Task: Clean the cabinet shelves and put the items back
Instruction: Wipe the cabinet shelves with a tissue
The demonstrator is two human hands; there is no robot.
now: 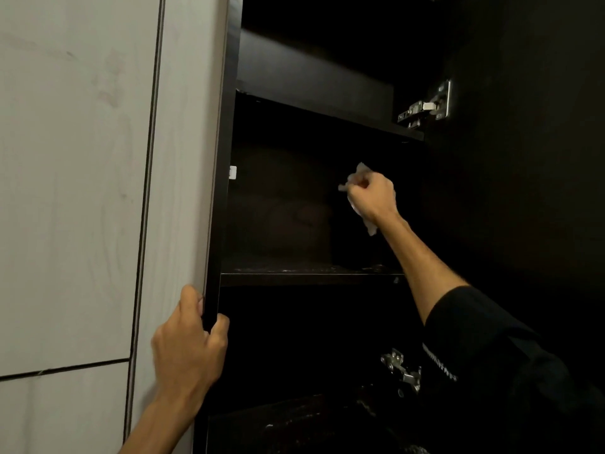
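Inside the dark cabinet [226, 191], the right hand [371, 194] clutches a white cloth [360, 170]; the left hand [190, 342] grips its side edge.

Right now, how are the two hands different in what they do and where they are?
The right hand is raised inside the cabinet and grips a crumpled white cloth; the left hand is lower, outside, and holds no cloth. The left hand grips the dark front edge of the cabinet side panel, while the right hand touches only the cloth. A black sleeve shows on the right arm; none shows on the left. Both hands have curled fingers.
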